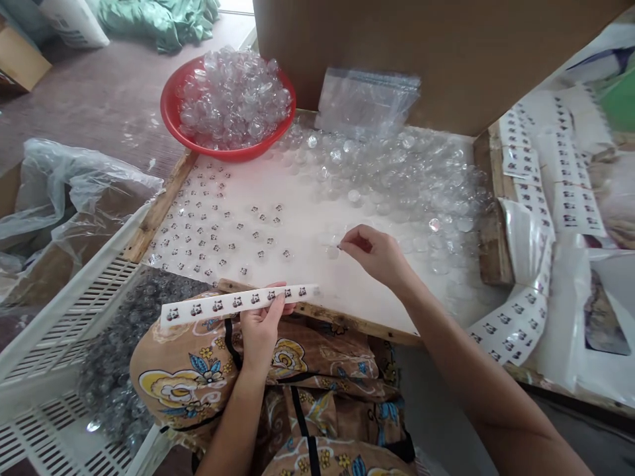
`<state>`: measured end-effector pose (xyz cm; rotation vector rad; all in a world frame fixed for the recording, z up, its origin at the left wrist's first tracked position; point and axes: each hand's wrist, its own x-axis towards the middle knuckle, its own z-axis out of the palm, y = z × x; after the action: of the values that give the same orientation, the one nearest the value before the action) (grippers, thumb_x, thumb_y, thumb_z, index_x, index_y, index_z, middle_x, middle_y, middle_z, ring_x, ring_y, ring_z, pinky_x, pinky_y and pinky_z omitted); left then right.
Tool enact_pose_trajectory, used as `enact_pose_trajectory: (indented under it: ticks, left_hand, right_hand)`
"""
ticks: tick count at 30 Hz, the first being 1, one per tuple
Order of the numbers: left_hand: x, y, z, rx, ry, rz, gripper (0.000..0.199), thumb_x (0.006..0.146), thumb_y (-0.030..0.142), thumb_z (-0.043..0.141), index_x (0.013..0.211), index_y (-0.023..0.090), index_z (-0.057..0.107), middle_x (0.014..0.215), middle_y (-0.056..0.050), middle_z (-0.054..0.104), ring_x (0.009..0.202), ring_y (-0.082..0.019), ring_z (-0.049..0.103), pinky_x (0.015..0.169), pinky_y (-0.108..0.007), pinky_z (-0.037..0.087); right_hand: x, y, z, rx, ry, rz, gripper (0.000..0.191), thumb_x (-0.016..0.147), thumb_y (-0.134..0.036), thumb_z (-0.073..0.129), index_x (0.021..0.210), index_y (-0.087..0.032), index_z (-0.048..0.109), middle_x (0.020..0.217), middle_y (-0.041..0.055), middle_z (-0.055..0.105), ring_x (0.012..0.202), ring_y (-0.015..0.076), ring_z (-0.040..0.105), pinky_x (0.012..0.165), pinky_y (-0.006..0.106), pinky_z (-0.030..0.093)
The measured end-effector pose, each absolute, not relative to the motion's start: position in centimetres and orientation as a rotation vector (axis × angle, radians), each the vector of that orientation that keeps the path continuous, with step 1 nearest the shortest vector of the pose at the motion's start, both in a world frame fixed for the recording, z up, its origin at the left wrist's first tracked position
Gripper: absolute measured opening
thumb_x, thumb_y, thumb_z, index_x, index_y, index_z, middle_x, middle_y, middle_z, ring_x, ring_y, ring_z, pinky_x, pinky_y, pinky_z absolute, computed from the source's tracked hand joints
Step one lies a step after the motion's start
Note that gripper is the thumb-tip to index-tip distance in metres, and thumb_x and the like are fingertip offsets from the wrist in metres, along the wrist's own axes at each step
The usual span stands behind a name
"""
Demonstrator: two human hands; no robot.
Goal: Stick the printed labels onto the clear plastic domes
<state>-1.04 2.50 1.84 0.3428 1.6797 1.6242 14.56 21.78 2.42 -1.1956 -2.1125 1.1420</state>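
Note:
My left hand (265,324) is closed on a white strip of panda stickers (217,305), thumb on top, above the near edge of the white board (307,198). Over the board's middle, my right hand (367,250) pinches a tiny dark item, probably a sticker, just above a clear disc (332,252). Clear pieces bearing panda prints (214,228) lie scattered across the board's left side. A heap of plain clear pieces (411,172) covers its back and right.
A red bowl (171,119) of clear pieces stands at the back left. Plastic bags (370,102) lean on a cardboard box (436,53). More sticker sheets (570,172) lie at right; a white crate (89,297) stands at left.

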Motion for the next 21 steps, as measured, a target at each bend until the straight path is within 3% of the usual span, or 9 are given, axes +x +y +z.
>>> enact_pose_trajectory:
  ticks: [3, 6, 10, 14, 17, 21]
  left_hand:
    - [-1.1, 2.4, 1.8, 0.364, 1.670, 1.610, 0.034, 0.076, 0.037, 0.076, 0.100, 0.013, 0.076, 0.083, -0.008, 0.078, 0.067, -0.020, 0.073, 0.064, -0.030, 0.063]
    - [-1.1, 2.4, 1.7, 0.387, 1.669, 1.602, 0.035, 0.076, 0.037, 0.076, 0.101, 0.013, 0.076, 0.082, -0.008, 0.077, 0.066, -0.019, 0.073, 0.063, -0.029, 0.062]
    - [-1.2, 2.3, 1.4, 0.401, 1.672, 1.596, 0.035, 0.076, 0.037, 0.076, 0.102, 0.013, 0.076, 0.080, -0.007, 0.077, 0.064, -0.019, 0.072, 0.062, -0.028, 0.061]
    - [-1.1, 2.3, 1.3, 0.417, 1.670, 1.599, 0.035, 0.077, 0.037, 0.075, 0.103, 0.013, 0.076, 0.077, -0.006, 0.076, 0.064, -0.019, 0.072, 0.062, -0.028, 0.061]
    - [-1.1, 2.3, 1.3, 0.412, 1.666, 1.601, 0.034, 0.077, 0.036, 0.075, 0.102, 0.013, 0.076, 0.077, -0.007, 0.076, 0.063, -0.019, 0.072, 0.061, -0.028, 0.061]
    - [-1.2, 2.3, 1.1, 0.406, 1.657, 1.612, 0.032, 0.076, 0.035, 0.076, 0.100, 0.013, 0.076, 0.078, -0.007, 0.076, 0.062, -0.017, 0.072, 0.059, -0.025, 0.060]
  right_hand:
    - [14.6, 22.6, 1.8, -1.177, -2.191, 1.069, 0.009, 0.085, -0.028, 0.062, 0.087, -0.020, 0.065, 0.086, 0.0051, 0.064, 0.070, 0.0156, 0.060, 0.063, 0.030, 0.050]
    - [14.4, 21.8, 1.3, -1.021, -2.306, 0.862, 0.021, 0.087, -0.026, 0.061, 0.107, -0.020, 0.064, 0.106, 0.0106, 0.061, 0.084, 0.0200, 0.062, 0.070, 0.034, 0.052]
    - [13.8, 20.2, 0.0, -0.853, -2.581, 0.537, 0.036, 0.092, -0.019, 0.054, 0.128, -0.021, 0.054, 0.097, 0.0104, 0.064, 0.088, 0.0252, 0.060, 0.074, 0.038, 0.050]
    - [13.3, 19.3, -1.0, -0.897, -2.670, 0.342, 0.036, 0.093, -0.014, 0.046, 0.128, -0.020, 0.053, 0.087, 0.0100, 0.066, 0.080, 0.0249, 0.059, 0.070, 0.036, 0.047]
    - [13.2, 19.0, -0.5, -0.901, -2.583, 0.555, 0.033, 0.092, -0.014, 0.045, 0.125, -0.019, 0.052, 0.087, 0.0097, 0.067, 0.082, 0.0246, 0.060, 0.071, 0.036, 0.047]
    - [13.8, 19.0, 0.8, -1.041, -2.230, 1.194, 0.034, 0.088, -0.024, 0.054, 0.120, -0.020, 0.048, 0.078, 0.0024, 0.067, 0.069, 0.0178, 0.060, 0.065, 0.031, 0.048]
